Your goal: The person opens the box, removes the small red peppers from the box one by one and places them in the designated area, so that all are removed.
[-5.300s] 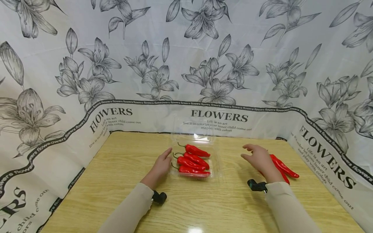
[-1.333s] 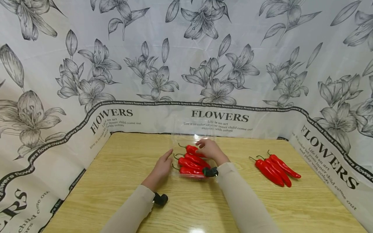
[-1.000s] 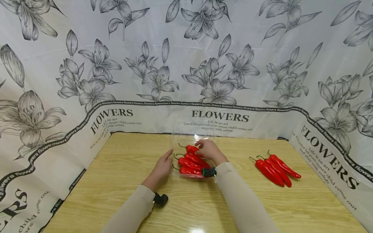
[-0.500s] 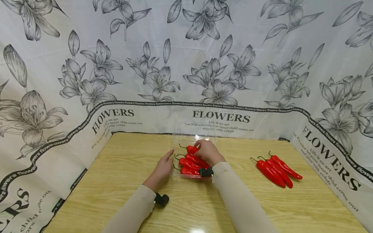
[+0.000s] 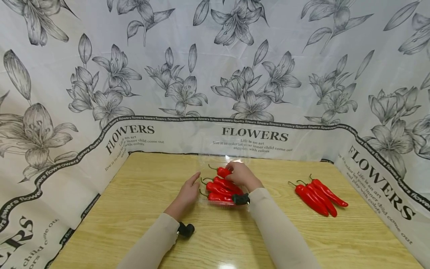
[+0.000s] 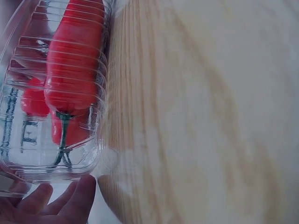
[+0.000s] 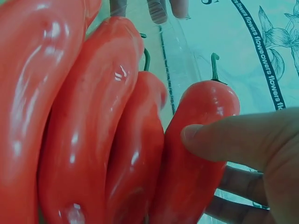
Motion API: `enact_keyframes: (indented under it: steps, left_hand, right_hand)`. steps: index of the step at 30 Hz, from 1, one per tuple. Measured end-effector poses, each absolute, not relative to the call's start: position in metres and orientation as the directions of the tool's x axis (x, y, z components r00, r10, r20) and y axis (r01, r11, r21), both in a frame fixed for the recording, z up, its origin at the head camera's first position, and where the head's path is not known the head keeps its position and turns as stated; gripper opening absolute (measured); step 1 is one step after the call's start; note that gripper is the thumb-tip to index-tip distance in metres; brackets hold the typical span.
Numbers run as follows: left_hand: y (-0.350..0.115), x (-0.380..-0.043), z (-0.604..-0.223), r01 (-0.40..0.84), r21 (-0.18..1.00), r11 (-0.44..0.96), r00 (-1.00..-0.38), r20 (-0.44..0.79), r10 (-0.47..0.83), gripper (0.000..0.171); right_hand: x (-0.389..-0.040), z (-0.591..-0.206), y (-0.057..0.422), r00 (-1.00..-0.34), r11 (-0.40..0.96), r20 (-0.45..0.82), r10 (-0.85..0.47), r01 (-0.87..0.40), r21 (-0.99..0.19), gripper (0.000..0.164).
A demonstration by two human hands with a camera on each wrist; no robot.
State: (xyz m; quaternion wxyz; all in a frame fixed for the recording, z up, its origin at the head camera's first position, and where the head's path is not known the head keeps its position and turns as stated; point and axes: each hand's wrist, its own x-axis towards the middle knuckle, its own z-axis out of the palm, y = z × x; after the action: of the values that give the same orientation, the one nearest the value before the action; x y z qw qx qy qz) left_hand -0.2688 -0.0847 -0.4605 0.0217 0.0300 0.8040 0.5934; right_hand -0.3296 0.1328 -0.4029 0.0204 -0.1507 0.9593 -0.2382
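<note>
A clear plastic clamshell box (image 5: 221,204) stands open at the middle of the table, its lid raised at the back. Several glossy red chili peppers (image 5: 220,188) with green stems lie in it, stems to the left. My right hand (image 5: 242,174) pinches the rearmost red pepper (image 5: 223,172), thumb on its near side in the right wrist view; its tip is hidden by the hand. At the box's left end is my left hand (image 5: 188,192), fingers extended. In the left wrist view, the left fingertips (image 6: 84,191) are against the box's end wall.
Three more red peppers (image 5: 314,196) lie side by side on the wooden table (image 5: 151,179) to the right. A white flower-printed cloth (image 5: 181,138) encloses the back and sides. Black camera mounts (image 5: 186,229) sit on both wrists.
Over five seconds, my right hand has left the loose peppers at the right for the box's rear pepper. Lately that pepper has shifted slightly to the right. My left hand stays put.
</note>
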Motion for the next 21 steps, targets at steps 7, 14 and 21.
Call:
enact_keyframes:
  steps: [7,14,21]
  left_hand:
    - [-0.085,-0.27,-0.46,0.036,0.947,0.32,-0.998,0.015,0.068,0.049]
    - [-0.085,-0.27,-0.461,0.017,0.952,0.306,-0.997,-0.006,0.073,0.05]
    - [-0.085,-0.269,-0.459,0.022,0.95,0.313,-0.997,-0.001,0.075,0.05]
  right_hand:
    - [-0.324,-0.396,0.14,-0.949,0.819,0.021,-0.314,-0.282,-0.499,0.026]
    - [-0.321,-0.394,0.143,-0.949,0.809,0.032,-0.315,-0.285,-0.514,0.03]
    - [-0.317,-0.393,0.145,-0.947,0.797,0.046,-0.318,-0.293,-0.528,0.031]
